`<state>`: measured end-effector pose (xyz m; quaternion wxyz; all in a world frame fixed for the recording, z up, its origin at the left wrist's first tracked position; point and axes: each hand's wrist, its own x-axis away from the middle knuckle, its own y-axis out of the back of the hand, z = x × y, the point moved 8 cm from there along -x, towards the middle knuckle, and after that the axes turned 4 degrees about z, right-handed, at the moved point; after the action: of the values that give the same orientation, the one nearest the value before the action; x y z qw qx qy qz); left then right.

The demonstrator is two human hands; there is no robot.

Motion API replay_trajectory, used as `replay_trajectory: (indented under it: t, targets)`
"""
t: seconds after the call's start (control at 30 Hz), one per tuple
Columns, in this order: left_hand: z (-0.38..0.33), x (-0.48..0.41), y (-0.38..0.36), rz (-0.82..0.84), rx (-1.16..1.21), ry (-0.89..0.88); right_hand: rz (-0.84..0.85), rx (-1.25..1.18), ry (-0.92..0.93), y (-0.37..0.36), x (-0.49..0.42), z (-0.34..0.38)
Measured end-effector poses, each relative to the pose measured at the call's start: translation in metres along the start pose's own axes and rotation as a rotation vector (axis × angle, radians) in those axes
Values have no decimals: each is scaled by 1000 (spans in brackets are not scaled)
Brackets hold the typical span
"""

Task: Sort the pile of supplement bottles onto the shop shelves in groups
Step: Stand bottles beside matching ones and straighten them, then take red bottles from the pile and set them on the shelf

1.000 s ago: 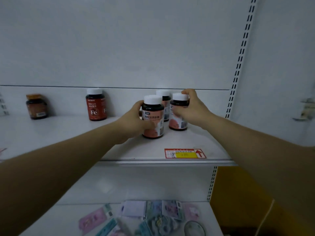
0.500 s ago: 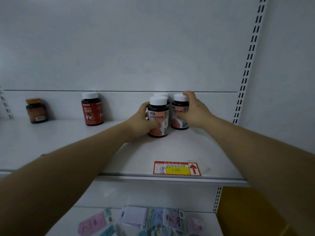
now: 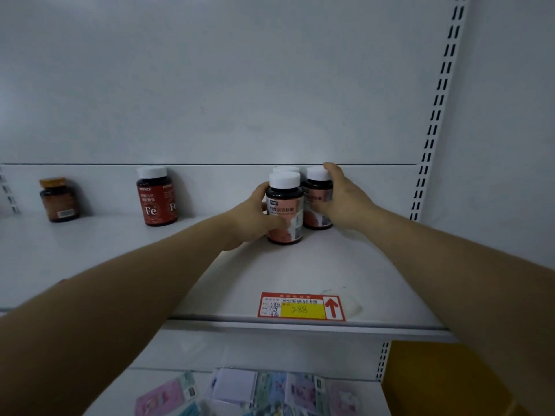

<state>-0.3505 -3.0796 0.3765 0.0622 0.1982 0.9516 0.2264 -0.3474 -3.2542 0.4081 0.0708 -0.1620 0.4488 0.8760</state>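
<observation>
Both have slid deeper onto the white metal shelf (image 3: 300, 265): the left grip (image 3: 255, 217) stays wrapped round a dark, pink-labelled, white-capped bottle (image 3: 285, 211), the right grip (image 3: 345, 199) clamped on its twin bottle (image 3: 318, 199); behind the grips hides a third white cap (image 3: 285, 169), seemingly the same kind, so this group looks nearly set

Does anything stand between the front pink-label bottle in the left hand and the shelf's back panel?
Yes. A third white-capped bottle stands right behind the front pink-label bottle that the left hand grips; only its cap shows.

Rear bottle (image 3: 286, 169) mostly hidden behind front bottle (image 3: 284, 205); lower-shelf packets (image 3: 240, 391) blurred, cut off.
</observation>
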Motion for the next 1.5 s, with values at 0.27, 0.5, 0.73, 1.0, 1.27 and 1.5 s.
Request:
replay_trajectory:
  t: [0.27,0.5,0.73,1.0,1.27,1.5]
  targets:
    - [0,37,37,-54,-212,88,-49,90,-8,34,3,41]
    - [-5,126,109,-189,-657,105,70,205,195,-12,15,168]
    - [43,263,210,-361,-814,219,236,192,411,-127,43,336]
    - [139,458,337,-474,-848,485,423,130,696,-289,121,564]
    - [259,592,422,-494,-766,748,616,48,846,-439,207,710]
    - [354,631,498,-561,-645,858,719,115,911,-572,205,779]
